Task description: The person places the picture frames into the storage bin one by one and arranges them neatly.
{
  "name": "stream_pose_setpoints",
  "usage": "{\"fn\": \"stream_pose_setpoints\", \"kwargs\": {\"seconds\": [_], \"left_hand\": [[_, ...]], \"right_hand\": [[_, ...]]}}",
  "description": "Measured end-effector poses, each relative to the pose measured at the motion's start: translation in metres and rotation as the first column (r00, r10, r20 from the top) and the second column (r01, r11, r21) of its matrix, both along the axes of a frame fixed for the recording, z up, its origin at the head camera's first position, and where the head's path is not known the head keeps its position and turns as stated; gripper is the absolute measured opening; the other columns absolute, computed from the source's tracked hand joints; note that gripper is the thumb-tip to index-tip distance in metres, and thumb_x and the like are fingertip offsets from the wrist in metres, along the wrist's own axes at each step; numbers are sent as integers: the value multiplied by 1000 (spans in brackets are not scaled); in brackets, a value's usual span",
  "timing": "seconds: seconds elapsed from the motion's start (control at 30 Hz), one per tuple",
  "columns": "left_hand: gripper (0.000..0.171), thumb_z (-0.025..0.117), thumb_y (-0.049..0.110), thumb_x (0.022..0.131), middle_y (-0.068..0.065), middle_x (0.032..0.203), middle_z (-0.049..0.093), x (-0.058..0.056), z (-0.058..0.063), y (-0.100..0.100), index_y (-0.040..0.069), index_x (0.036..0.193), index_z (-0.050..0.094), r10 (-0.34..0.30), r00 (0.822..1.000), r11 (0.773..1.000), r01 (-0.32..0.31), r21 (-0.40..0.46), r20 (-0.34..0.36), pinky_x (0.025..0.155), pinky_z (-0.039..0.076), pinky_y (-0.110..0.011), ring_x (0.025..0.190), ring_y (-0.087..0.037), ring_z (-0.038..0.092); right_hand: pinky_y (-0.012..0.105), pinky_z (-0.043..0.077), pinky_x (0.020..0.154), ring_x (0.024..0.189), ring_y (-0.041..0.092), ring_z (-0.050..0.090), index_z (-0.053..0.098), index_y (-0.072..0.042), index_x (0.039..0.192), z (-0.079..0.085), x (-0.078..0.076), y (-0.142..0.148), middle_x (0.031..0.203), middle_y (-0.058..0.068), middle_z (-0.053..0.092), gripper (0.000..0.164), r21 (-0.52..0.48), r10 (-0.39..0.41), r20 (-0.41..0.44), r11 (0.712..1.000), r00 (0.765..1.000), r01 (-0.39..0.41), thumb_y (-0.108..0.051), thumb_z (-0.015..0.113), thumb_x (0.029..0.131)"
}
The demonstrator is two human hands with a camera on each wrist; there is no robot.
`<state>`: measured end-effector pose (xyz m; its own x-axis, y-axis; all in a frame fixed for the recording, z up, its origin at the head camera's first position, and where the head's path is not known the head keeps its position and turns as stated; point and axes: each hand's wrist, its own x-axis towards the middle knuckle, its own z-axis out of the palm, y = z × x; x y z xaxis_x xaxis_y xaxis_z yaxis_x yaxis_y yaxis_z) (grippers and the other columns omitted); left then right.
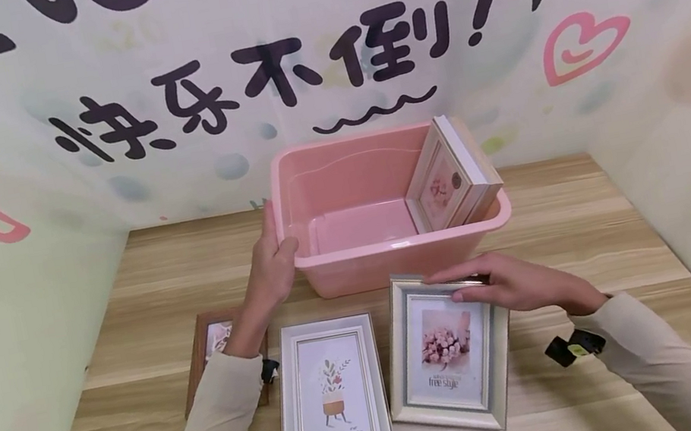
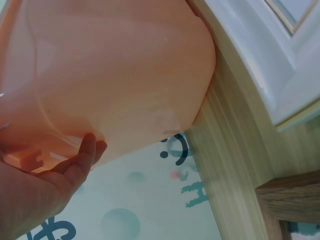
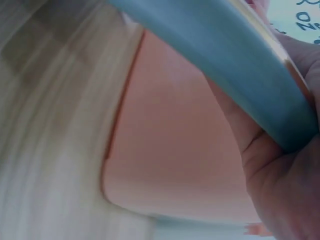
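Note:
My left hand (image 1: pixel 271 263) grips the left rim of a pink plastic bin (image 1: pixel 383 268), thumb over the rim; in the left wrist view the fingers (image 2: pixel 86 155) press its outer wall. With my right hand (image 1: pixel 513 282) I hold a silver-and-cream picture frame (image 1: pixel 447 351) by its top right part. It shows pink flowers and leans slightly in front of the bin. The right wrist view has the frame's blue-grey edge (image 3: pixel 220 65) lodged between thumb and fingers. Stacked upright at the bin's right end are picture frames (image 1: pixel 441 187).
A white picture frame (image 1: pixel 329 395) with a potted-plant print lies flat on the wooden table (image 1: pixel 147 312). Left of it, a brown wooden frame (image 1: pixel 201 341) is partly covered by my left forearm. A printed backdrop (image 1: pixel 226 167) rises behind the bin.

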<state>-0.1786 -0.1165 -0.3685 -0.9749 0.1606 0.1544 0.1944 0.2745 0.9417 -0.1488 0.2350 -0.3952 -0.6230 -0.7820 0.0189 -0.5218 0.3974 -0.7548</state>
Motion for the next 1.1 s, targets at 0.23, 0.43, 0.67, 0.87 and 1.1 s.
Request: {"fn": "stream_pose_setpoints", "kwargs": {"seconds": [0.23,0.43,0.67,0.87,1.1], "left_hand": [[74,33,-3,94,-20,163,16,-11,-18,-4,9,160,0,3,1000,1000,-3,8,0,109,41,-51,136,-36,41],[76,34,1,95,-12,165,16,-20,-35,-7,18,161,0,13,999,1000,-13,10,-29,113,37,-48,139,-30,38],[76,35,0,94,-15,164,19,-15,-27,-7,15,161,1,8,999,1000,-7,11,-40,111,39,-50,137,-32,41],[73,33,-3,94,-23,162,18,-2,-4,-2,5,159,1,3,1000,1000,-3,6,-6,113,36,-51,138,-36,39],[73,34,-2,95,-25,161,20,0,-2,-1,5,159,1,5,1000,1000,-5,3,-3,113,36,-52,137,-37,39]], "right_hand": [[24,56,76,89,8,62,67,-10,129,24,2,2,112,3,70,37,-77,36,-113,996,993,-45,2,58,96],[20,55,71,89,8,60,71,-11,124,46,-1,4,113,9,69,44,-118,-12,-277,993,961,-22,13,63,88],[20,56,66,87,11,61,72,-10,122,70,-3,11,112,11,69,51,-158,-58,-333,987,941,5,20,64,82],[17,54,68,96,8,60,72,-13,123,91,-4,13,119,11,67,55,-169,-98,-412,985,906,29,20,67,79],[13,49,67,88,7,58,74,-10,119,111,-2,11,110,5,67,58,-242,-187,-483,967,856,75,26,64,75]]}}
